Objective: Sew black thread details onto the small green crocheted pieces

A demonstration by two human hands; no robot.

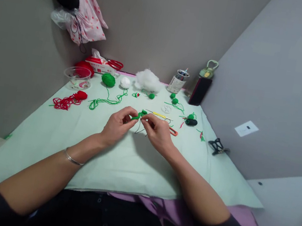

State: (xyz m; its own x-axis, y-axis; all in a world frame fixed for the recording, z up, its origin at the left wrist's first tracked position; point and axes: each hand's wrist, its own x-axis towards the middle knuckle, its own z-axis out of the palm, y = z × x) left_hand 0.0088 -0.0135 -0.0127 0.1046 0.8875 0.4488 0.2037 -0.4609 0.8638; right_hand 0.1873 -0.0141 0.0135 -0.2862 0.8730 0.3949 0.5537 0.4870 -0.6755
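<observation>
**Small, soft green yarn piece [143, 113] gets careful finger work**

Mid-frame, the left hand [117, 123] pinches it. The right hand [159, 131] pinches close by; I can't tell on what. Thin black thread [138, 126] hangs below. It looks like stitching, so the next move needs steady fingers.

Upper right, a round silver can [176, 84] holds pens [185, 71]. Upper left, a clear round plastic tub [67, 77] holds unclear bits.

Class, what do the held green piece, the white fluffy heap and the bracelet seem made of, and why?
Green piece: probably matte yarn, judging by its bumpy outline.
White heap: likely fibre stuffing, matte, with wispy edges; cotton or synthetic is unclear.
Bracelet: apparently polished metal, silvery and glinting.
</observation>
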